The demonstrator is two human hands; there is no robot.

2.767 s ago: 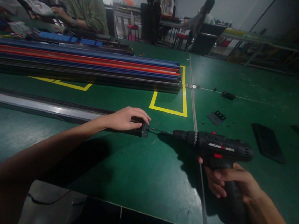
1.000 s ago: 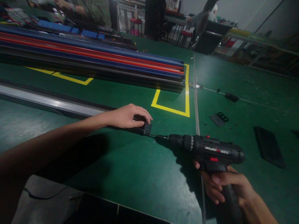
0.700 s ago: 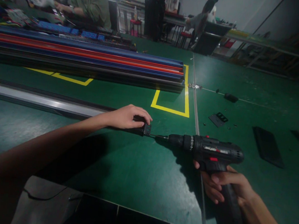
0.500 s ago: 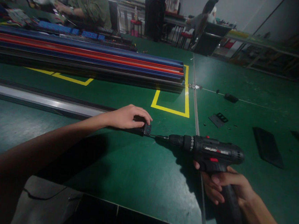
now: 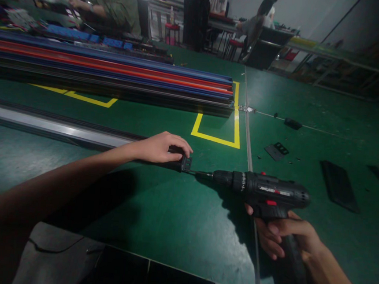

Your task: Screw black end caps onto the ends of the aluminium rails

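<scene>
Wrapped around the handle of a black drill [image 5: 274, 189], the right hand [image 5: 284, 236] has its fingers curled firmly in and holds the tool nearly level, pointing left. From the drill's nose a thin bit [image 5: 201, 174] reaches to the lower part of a black end cap [image 5: 186, 164]; whether the tip touches it is too small to tell. Arched over the same end, the left hand [image 5: 159, 148] has hold of a long bar [image 5: 61, 129], thumb and index finger a little apart, fingertips at the cap. That bar, silver-faced with dark edges, lies flat on the green surface [image 5: 176, 216] and runs out of view at left. Behind it, a stack of blue, red and black strips [image 5: 116, 70] lies across yellow tape [image 5: 214, 140]. Beyond the drill are a small plate with openings [image 5: 276, 151], a dark flat slab [image 5: 338, 185] and a small black block [image 5: 292, 123]. Farther back, a person in a green top [image 5: 112, 2] works at left, and others sit near a red stool [image 5: 172, 27].
</scene>
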